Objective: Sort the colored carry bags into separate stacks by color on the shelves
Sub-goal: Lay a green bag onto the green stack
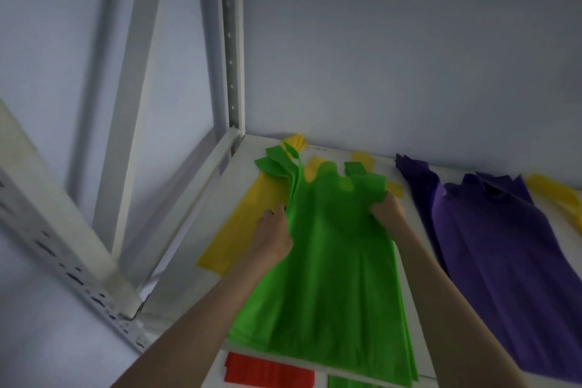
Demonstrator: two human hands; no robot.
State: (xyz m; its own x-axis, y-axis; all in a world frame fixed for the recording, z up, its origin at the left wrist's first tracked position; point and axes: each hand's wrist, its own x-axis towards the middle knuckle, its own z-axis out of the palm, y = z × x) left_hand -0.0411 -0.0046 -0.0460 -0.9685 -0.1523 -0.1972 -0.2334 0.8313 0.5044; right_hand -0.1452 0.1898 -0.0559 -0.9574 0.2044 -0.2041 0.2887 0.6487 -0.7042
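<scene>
A stack of green carry bags (333, 268) lies on the white shelf (409, 217), partly covering a yellow bag (242, 224) beneath it. My left hand (274, 233) grips the green stack at its left edge below the handles. My right hand (387, 211) grips its right edge near the other handle. A stack of purple bags (491, 236) lies flat to the right. Another yellow bag (563, 195) shows at the far right edge.
White metal shelf posts (231, 41) and a diagonal brace (132, 98) rise at the left, with a wall behind. On the lower shelf near the bottom edge lie a red bag (267, 372) and a strip of another green bag (349, 383).
</scene>
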